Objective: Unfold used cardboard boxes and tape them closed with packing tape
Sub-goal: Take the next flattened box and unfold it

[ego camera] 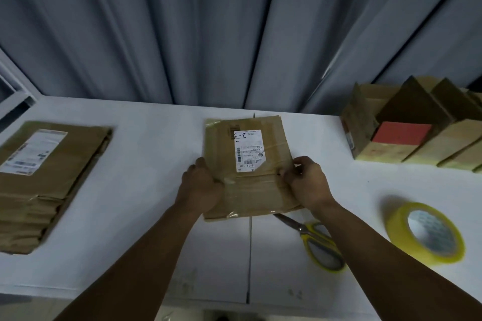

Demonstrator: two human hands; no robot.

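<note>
White table (146, 159); flattened box (250, 190), white-labelled, taped.

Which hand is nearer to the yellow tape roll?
Right. The right hand grips the right edge of the box, on the side of the tape roll. The left hand holds the left edge, with the whole box between it and the roll.

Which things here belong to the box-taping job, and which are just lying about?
Job: flat box, gripped by left hand and right hand; stack of flat boxes; tape roll; scissors; opened boxes.
Background: curtain.
</note>
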